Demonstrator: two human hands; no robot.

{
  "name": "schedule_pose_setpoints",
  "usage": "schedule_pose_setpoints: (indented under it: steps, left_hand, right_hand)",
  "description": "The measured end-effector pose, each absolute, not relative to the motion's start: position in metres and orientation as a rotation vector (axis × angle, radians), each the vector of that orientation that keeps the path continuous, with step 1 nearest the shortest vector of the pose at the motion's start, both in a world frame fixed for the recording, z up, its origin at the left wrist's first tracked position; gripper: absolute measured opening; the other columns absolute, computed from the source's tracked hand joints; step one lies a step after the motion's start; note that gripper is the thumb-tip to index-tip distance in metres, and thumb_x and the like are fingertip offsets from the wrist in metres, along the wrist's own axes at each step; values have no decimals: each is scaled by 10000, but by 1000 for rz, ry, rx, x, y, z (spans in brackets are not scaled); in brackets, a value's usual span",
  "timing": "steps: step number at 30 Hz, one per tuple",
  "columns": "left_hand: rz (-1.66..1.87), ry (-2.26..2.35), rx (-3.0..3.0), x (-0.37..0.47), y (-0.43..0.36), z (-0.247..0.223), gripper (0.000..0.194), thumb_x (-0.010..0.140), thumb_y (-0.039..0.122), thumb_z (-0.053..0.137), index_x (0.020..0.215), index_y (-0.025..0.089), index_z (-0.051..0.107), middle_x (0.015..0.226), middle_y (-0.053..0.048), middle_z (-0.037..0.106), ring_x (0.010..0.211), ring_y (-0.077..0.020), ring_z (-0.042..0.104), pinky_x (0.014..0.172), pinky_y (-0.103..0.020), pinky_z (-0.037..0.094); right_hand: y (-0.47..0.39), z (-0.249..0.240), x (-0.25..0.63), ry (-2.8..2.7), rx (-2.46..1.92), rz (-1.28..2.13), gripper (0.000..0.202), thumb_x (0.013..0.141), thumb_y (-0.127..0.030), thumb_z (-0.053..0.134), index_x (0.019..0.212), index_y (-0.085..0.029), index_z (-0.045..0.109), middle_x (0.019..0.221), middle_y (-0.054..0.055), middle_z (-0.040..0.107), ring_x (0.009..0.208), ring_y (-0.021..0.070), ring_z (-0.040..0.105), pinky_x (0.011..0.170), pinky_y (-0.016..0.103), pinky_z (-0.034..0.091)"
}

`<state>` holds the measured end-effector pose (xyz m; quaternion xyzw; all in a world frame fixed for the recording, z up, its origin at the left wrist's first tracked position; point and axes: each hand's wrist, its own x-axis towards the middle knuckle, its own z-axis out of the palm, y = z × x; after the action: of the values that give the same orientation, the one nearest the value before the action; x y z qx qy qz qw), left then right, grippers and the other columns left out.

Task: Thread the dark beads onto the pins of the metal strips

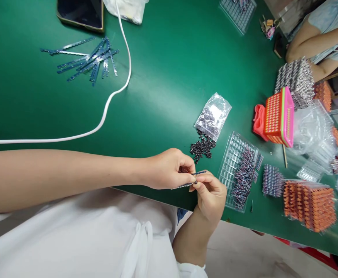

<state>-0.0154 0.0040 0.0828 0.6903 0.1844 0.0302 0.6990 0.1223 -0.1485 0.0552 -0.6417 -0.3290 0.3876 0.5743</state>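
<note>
My left hand point(170, 168) is closed on a thin dark blue strip point(183, 186), near the table's front edge. Fingertips of my right hand point(211, 195) pinch together at the strip's right end, against a small dark piece. A second narrow blue length shows above the fingertips; whether it belongs to the same strip is unclear. Just beyond my hands lies a pile of small black parts point(202, 148), spilling from a clear plastic bag point(213, 116). To the right, a clear tray point(229, 170) holds many small dark pieces with thin reddish leads.
Blue strips point(90, 60) lie at the upper left, near a phone point(80, 14) and a white cable point(107, 104). At the right stand a pink and orange basket point(276, 116), orange stacks point(309, 204) and plastic bags point(312, 127). Another person's arm point(316, 40) is at the upper right.
</note>
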Motion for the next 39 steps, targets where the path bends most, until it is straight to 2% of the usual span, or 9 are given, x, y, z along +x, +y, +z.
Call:
schedule_pose_setpoints:
  steps: [6, 12, 20, 24, 27, 34, 39]
  left_hand:
    - [49, 427, 1497, -16, 5, 83, 193, 808, 280, 594, 723, 122, 666, 588, 20, 565, 545, -90, 470, 492, -196, 332]
    - [43, 450, 1503, -15, 5, 81, 193, 813, 290, 593, 745, 123, 664, 603, 14, 581, 552, -94, 480, 506, -198, 347]
    - [165, 520, 1675, -14, 9, 82, 234, 851, 328, 583, 805, 142, 718, 671, -9, 679, 584, -111, 531, 537, -206, 373]
    - [203, 470, 1635, -16, 7, 80, 212, 852, 291, 601, 959, 154, 724, 827, -30, 758, 737, -153, 655, 675, -235, 467]
    - [204, 500, 1585, -15, 7, 80, 261, 829, 283, 641, 1039, 144, 707, 915, -54, 771, 835, -182, 691, 758, -261, 493]
    - [171, 463, 1607, -16, 9, 86, 194, 875, 293, 572, 847, 157, 707, 770, -16, 713, 729, -153, 625, 690, -242, 454]
    - [150, 334, 1683, -19, 11, 86, 229, 906, 336, 542, 820, 184, 690, 777, 7, 673, 738, -143, 587, 696, -236, 427]
  right_hand:
    - [-147, 56, 120, -765, -1466, 888, 63, 801, -174, 736, 825, -232, 739, 749, -3, 617, 640, 116, 595, 479, 227, 511]
    - [-145, 57, 119, -756, -1483, 881, 41, 809, -191, 733, 818, -231, 733, 758, -12, 619, 613, 109, 597, 493, 236, 499]
    - [-139, 56, 116, -717, -1572, 771, 62, 831, -260, 718, 863, -208, 705, 793, -15, 609, 596, 92, 579, 556, 249, 481]
    - [-139, 54, 115, -730, -1558, 698, 66, 838, -268, 705, 857, -207, 690, 800, -14, 590, 599, 86, 553, 545, 238, 446]
    - [-140, 53, 115, -716, -1539, 661, 55, 840, -255, 701, 850, -204, 682, 805, -17, 579, 584, 75, 538, 535, 231, 429]
    - [-139, 54, 113, -681, -1476, 678, 40, 830, -242, 703, 843, -211, 682, 801, -25, 568, 584, 71, 534, 526, 220, 423]
    - [-139, 55, 112, -639, -1319, 895, 111, 792, -296, 730, 795, -204, 669, 776, -27, 557, 523, 69, 524, 470, 220, 411]
